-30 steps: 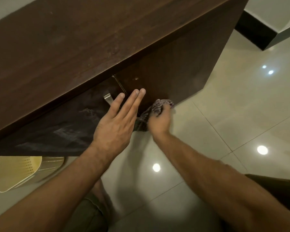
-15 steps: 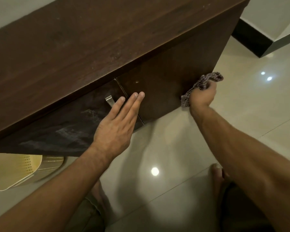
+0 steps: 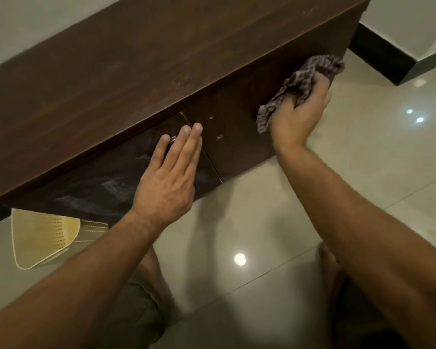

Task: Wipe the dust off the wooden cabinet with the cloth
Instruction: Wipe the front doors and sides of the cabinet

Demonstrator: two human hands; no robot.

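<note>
Honestly can't spot any readable text, labels, brand marks or numbers anywhere here, not on the wooden cabinet (image 3: 141, 79) or the cloth (image 3: 305, 79).

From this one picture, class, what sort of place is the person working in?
Probably a room in a home: a low dark wooden cabinet with doors stands on glossy pale floor tiles, a dark skirting board runs along a plain wall, and a perforated plastic basket lies beside it.
</note>
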